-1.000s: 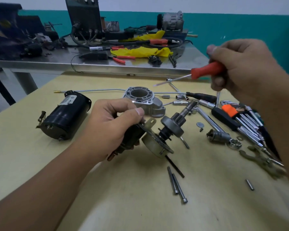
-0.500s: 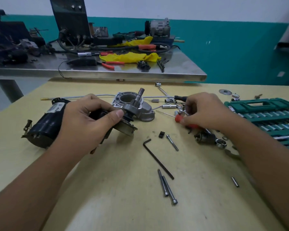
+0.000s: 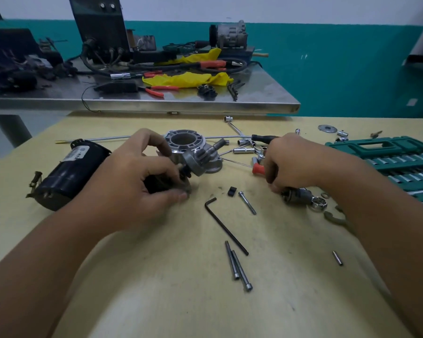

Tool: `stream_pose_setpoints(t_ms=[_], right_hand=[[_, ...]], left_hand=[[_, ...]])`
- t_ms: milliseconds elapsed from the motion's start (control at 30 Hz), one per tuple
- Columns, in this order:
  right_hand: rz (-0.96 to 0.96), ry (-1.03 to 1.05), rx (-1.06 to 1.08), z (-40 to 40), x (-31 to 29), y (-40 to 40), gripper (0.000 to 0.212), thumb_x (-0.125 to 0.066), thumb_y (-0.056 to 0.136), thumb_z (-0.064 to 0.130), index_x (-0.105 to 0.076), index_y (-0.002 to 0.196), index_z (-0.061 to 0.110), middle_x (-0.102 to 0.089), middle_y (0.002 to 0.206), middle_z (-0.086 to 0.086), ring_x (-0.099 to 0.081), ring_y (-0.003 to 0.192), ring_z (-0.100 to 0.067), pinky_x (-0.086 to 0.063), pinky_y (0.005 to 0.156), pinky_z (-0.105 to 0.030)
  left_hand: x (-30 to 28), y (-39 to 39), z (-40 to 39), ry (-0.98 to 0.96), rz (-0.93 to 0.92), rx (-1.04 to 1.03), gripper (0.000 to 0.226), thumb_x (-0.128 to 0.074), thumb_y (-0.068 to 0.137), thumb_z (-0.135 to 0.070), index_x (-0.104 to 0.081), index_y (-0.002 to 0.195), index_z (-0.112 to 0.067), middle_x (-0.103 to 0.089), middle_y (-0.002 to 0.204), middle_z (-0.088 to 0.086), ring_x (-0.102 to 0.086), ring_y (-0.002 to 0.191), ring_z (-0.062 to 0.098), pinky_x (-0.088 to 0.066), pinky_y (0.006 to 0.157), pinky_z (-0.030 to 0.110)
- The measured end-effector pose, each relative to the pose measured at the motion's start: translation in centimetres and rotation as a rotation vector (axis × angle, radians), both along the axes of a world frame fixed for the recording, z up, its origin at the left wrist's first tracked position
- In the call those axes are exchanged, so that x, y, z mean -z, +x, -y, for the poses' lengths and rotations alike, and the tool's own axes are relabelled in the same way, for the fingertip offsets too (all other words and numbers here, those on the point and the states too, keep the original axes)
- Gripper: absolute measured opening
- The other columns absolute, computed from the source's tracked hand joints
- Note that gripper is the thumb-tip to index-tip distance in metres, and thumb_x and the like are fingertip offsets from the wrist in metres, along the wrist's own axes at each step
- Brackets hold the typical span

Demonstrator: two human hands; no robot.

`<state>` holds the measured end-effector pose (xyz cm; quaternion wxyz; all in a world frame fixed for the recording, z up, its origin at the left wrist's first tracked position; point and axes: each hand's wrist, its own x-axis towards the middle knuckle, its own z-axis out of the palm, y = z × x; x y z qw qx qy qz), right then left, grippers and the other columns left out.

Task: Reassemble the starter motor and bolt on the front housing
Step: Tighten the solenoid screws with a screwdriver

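The left hand [image 3: 142, 181] curls round the dark armature assembly [image 3: 164, 184], holding it low over the yellow table [image 3: 156, 301]; its pinion gear and shaft [image 3: 205, 156] stick out up and to the right, tilted, in front of the silver front housing [image 3: 186, 142]. The housing sits on the table just behind the left hand's fingers, its round opening facing up. Left of the housing, partly behind the left wrist, lies the black motor body [image 3: 69, 174] on its side. Right of the housing, the right hand [image 3: 296, 164] grips the red-handled screwdriver [image 3: 258, 168], whose thin shaft points back toward the housing. Nearer the viewer than the housing lie a black hex key [image 3: 225, 228], 1 short bolt [image 3: 247, 203] and 2 long bolts [image 3: 238, 264] side by side. Far right of it stands an open green socket set case [image 3: 388, 152].
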<state>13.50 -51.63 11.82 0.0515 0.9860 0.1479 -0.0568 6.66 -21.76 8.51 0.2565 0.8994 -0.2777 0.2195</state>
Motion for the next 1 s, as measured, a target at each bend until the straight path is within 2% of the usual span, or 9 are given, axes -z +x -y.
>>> stream_pose_setpoints(t_ms=[167, 333, 400, 467, 567, 633, 733, 867, 1000], right_hand=[[0.066, -0.132, -0.043, -0.7, 0.6, -0.2, 0.016, -0.079, 0.08, 0.02, -0.063, 0.081, 0.022, -0.061, 0.079, 0.003, -0.062, 0.076, -0.018, -0.062, 0.078, -0.04], [-0.018, -0.232, -0.044, -0.4, 1.8, -0.3, 0.021, -0.057, 0.096, 0.015, -0.056, 0.117, 0.016, -0.042, 0.08, 0.006, -0.045, 0.07, -0.008, -0.056, 0.077, -0.033], [-0.048, -0.204, -0.071, -0.5, 1.4, -0.5, 0.017, -0.054, 0.098, 0.014, -0.056, 0.115, 0.013, -0.048, 0.085, 0.002, -0.048, 0.072, -0.01, -0.053, 0.074, -0.032], [-0.049, -0.047, -0.111, -0.6, -0.1, -1.0, 0.007, -0.057, 0.099, 0.015, -0.06, 0.097, 0.021, -0.059, 0.09, 0.001, -0.057, 0.075, -0.01, -0.053, 0.068, -0.03], [-0.103, 0.507, -0.158, -1.0, -2.1, -2.2, 0.02, -0.064, 0.098, 0.013, -0.063, 0.084, 0.027, -0.07, 0.074, 0.002, -0.062, 0.055, -0.007, -0.047, 0.05, -0.021], [-0.184, 0.889, -0.222, -2.4, -2.5, -3.7, 0.018, -0.069, 0.095, 0.01, -0.07, 0.084, 0.023, -0.073, 0.071, -0.001, -0.061, 0.052, -0.009, -0.05, 0.05, -0.021], [-0.241, 1.221, -0.255, -5.6, -1.2, -5.3, 0.015, -0.071, 0.091, 0.003, -0.075, 0.088, 0.018, -0.073, 0.072, -0.007, -0.066, 0.059, -0.017, -0.057, 0.059, -0.03], [-0.219, 1.297, -0.3, -8.9, 1.2, -5.7, 0.025, -0.068, 0.091, -0.007, -0.074, 0.089, 0.018, -0.068, 0.064, 0.004, -0.063, 0.056, -0.01, -0.053, 0.057, -0.022], [0.055, 1.266, -0.292, -9.9, 2.9, -5.6, 0.026, -0.072, 0.09, -0.001, -0.072, 0.09, 0.026, -0.073, 0.073, 0.009, -0.066, 0.057, -0.004, -0.052, 0.055, -0.019]], left_hand=[[0.1, -0.1, -0.4, 0.083, -0.072, 0.021, 0.032, -0.073, 0.068, -0.064, -0.073, 0.079, -0.034, -0.047, 0.121, -0.012, -0.062, 0.085, 0.008, -0.059, 0.072, 0.044], [0.8, 0.1, -0.4, -0.094, -0.18, -0.009, 0.035, -0.087, 0.062, -0.069, -0.07, 0.08, -0.044, -0.052, 0.121, -0.016, -0.057, 0.11, 0.003, -0.054, 0.089, 0.031], [1.2, -0.2, -0.4, -0.158, -0.177, 0.017, 0.042, -0.084, 0.062, -0.067, -0.07, 0.094, -0.044, -0.053, 0.126, -0.012, -0.055, 0.12, 0.004, -0.051, 0.097, 0.025], [1.5, -0.6, -0.6, -0.21, -0.175, 0.004, 0.059, -0.084, 0.059, -0.066, -0.063, 0.112, -0.049, -0.053, 0.13, -0.012, -0.058, 0.121, 0.007, -0.053, 0.099, 0.026], [1.9, -1.1, -1.4, -0.393, -0.308, -0.113, 0.082, -0.089, 0.049, -0.066, -0.052, 0.121, -0.055, -0.061, 0.122, -0.017, -0.07, 0.104, 0.012, -0.058, 0.088, 0.029], [2.1, -1.3, -2.1, -0.466, -0.398, -0.121, 0.076, -0.087, 0.051, -0.065, -0.059, 0.12, -0.046, -0.07, 0.112, -0.013, -0.072, 0.1, 0.011, -0.058, 0.084, 0.021], [1.6, -1.4, -2.4, -0.504, -0.492, -0.037, 0.049, -0.081, 0.064, -0.059, -0.073, 0.108, -0.037, -0.077, 0.102, -0.008, -0.074, 0.093, 0.007, -0.055, 0.078, 0.014], [0.9, -1.5, -2.3, -0.49, -0.559, 0.036, 0.042, -0.086, 0.067, -0.047, -0.076, 0.105, -0.03, -0.077, 0.097, -0.005, -0.073, 0.088, 0.007, -0.054, 0.075, 0.014], [1.1, -1.9, -1.6, -0.418, -0.555, 0.035, 0.049, -0.095, 0.059, -0.034, -0.076, 0.103, -0.022, -0.077, 0.093, -0.002, -0.075, 0.087, 0.014, -0.058, 0.077, 0.024]])
